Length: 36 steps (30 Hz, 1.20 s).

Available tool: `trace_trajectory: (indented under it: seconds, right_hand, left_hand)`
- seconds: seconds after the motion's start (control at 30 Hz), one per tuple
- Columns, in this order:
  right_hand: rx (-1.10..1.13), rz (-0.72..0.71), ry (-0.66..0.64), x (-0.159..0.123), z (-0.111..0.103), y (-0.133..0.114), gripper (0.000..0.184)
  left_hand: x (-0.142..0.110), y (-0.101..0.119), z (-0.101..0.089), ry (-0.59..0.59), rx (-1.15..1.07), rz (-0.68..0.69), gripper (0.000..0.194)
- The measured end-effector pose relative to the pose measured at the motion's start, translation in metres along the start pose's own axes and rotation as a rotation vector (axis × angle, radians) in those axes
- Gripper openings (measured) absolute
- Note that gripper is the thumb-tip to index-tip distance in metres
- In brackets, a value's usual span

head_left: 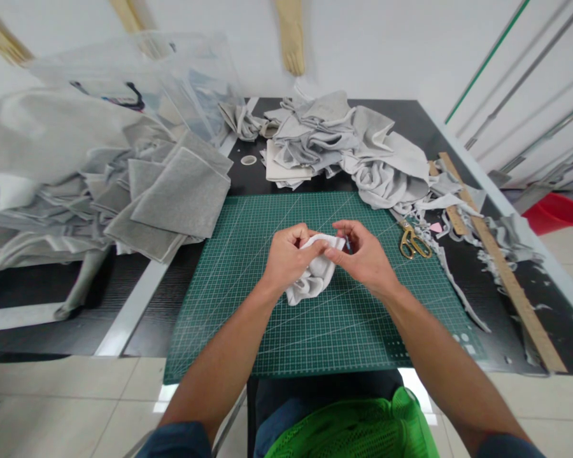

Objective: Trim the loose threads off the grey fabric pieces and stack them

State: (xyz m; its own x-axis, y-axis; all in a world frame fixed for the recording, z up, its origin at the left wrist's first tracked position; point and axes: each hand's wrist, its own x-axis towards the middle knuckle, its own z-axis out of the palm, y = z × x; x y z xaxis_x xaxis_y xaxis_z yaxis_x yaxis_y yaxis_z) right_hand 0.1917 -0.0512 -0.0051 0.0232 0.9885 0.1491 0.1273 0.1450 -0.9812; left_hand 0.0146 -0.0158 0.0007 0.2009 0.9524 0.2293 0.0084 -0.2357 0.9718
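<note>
Both hands meet over the green cutting mat [248,305]. My left hand [286,254] is closed around a small bunched piece of light grey fabric [312,277]. My right hand [363,257] pinches the top edge of the same piece with thumb and fingers; a thin dark object shows by its fingers, too small to name. The fabric hangs a little below the hands, just above the mat.
Gold-handled scissors [413,242] lie right of the mat, with a long wooden ruler [501,267] and fabric scraps beyond. Grey fabric heaps [344,146] sit behind, folded grey pieces [172,197] and a clear plastic bin [138,83] to the left. A green mesh basket [358,426] is on my lap.
</note>
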Motion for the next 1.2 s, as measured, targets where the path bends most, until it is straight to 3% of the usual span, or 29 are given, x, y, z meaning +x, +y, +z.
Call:
trace_trajectory:
  seconds: [0.17,0.37,0.63,0.83,0.9,1.07,1.2]
  right_hand:
    - [0.097,0.049,-0.009,0.001,0.0,0.0,0.041]
    - [0.291,0.036,0.021,0.0,-0.002,-0.001,0.031]
    - [0.286,0.007,0.007,-0.002,0.0,-0.002,0.031]
    - [0.238,0.002,0.008,-0.002,-0.002,-0.001,0.031]
    - [0.213,-0.007,0.001,-0.001,-0.002,-0.002,0.029]
    - [0.163,-0.002,-0.024,-0.001,0.002,-0.005,0.037]
    - [0.064,0.041,-0.035,-0.001,0.006,-0.001,0.044]
  left_hand:
    - [0.0,-0.002,-0.001,0.008,-0.078,0.012,0.044]
    - [0.001,-0.006,0.0,0.0,-0.197,-0.071,0.018]
    - [-0.003,0.004,0.001,-0.192,-0.134,-0.221,0.042]
    - [-0.002,0.001,0.001,-0.138,-0.19,-0.316,0.035]
    - [-0.002,0.001,0.002,-0.116,-0.158,-0.286,0.033]
    - [-0.002,0.004,0.006,0.0,0.104,-0.055,0.03]
    - [-0.003,0.003,0.009,-0.004,0.062,-0.013,0.042]
